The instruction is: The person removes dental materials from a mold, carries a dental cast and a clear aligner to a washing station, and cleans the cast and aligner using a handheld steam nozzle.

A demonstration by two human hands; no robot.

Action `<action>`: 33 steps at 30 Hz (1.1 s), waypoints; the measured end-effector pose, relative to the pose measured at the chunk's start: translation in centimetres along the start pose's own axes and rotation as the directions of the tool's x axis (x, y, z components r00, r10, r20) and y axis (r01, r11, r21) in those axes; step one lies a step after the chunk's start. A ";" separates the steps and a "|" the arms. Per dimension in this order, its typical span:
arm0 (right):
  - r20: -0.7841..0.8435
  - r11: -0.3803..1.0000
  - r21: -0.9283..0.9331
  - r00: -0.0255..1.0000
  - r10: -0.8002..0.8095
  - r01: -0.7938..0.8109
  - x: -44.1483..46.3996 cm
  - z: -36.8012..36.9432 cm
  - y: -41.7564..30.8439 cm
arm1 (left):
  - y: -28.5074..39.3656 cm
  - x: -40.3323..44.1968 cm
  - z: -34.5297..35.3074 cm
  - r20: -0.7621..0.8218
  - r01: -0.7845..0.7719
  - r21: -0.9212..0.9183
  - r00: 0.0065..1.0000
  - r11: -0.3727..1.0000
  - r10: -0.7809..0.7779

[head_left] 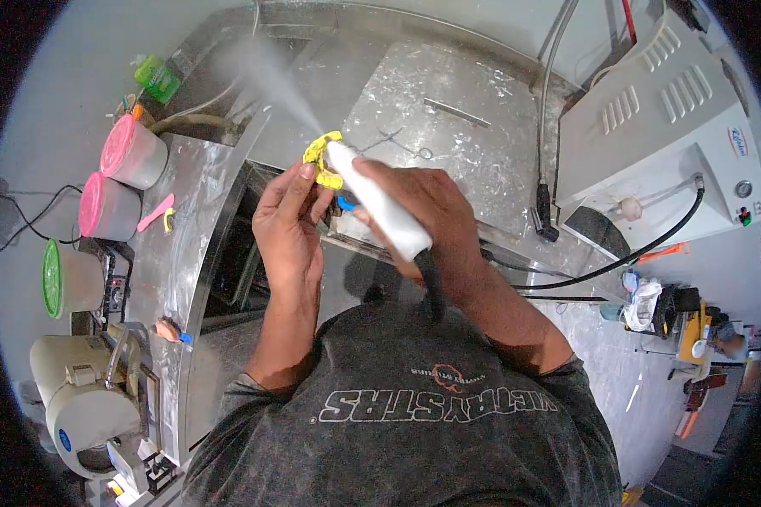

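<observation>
Between the thumb and fingers of my left hand [289,209] is a curved, lumpy yellow piece [315,154]. My right hand [427,203] is wrapped round a white steam nozzle handle [380,205], whose dark hose runs down towards my shirt. The nozzle's tip is right at the yellow piece, and a plume of white steam [283,84] shoots from there up and to the left. A small blue part [345,204] shows between my hands. Some of my right fingers are hidden behind the handle.
Metal tweezers [397,142] lie on the worktop [448,84]. A grey machine [651,127] with hoses stands at the right. Lidded tubs [135,152], a green bottle [156,79] and a pink spatula [156,211] are at the left, above a beige machine [80,406].
</observation>
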State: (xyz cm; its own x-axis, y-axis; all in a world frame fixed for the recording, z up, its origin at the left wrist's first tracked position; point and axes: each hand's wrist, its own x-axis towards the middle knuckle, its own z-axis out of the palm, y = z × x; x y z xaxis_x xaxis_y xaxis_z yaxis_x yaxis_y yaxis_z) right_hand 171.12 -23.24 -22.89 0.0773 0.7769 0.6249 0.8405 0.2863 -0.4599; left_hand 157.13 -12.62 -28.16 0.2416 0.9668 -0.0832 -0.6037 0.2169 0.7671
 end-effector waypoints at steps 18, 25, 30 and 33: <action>0.008 0.999 0.014 0.999 -0.053 0.053 -0.8 -0.5 0.6 | 0.8 -1.2 1.7 0.135 0.108 -0.037 0.986 0.993 -0.102; 0.041 0.997 0.045 0.997 -0.068 0.066 -0.6 -0.7 1.2 | -0.4 -0.6 0.6 0.090 0.085 -0.052 0.993 0.995 -0.080; 0.029 0.996 0.048 0.997 -0.070 0.069 -0.4 -0.7 1.0 | -0.5 -0.6 0.6 0.065 0.094 -0.057 0.994 0.994 -0.090; 0.026 0.995 0.064 0.997 -0.076 0.074 -0.3 -0.7 0.9 | -0.4 -0.7 0.8 0.060 0.087 -0.062 0.995 0.994 -0.083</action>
State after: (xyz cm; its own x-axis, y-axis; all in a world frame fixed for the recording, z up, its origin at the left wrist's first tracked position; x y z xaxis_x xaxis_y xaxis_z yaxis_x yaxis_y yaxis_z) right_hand 172.23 -23.60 -23.06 -0.0005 0.7670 0.6416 0.8077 0.3786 -0.4519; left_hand 157.76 -13.44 -27.90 0.3359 0.9356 -0.1087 -0.6263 0.3081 0.7161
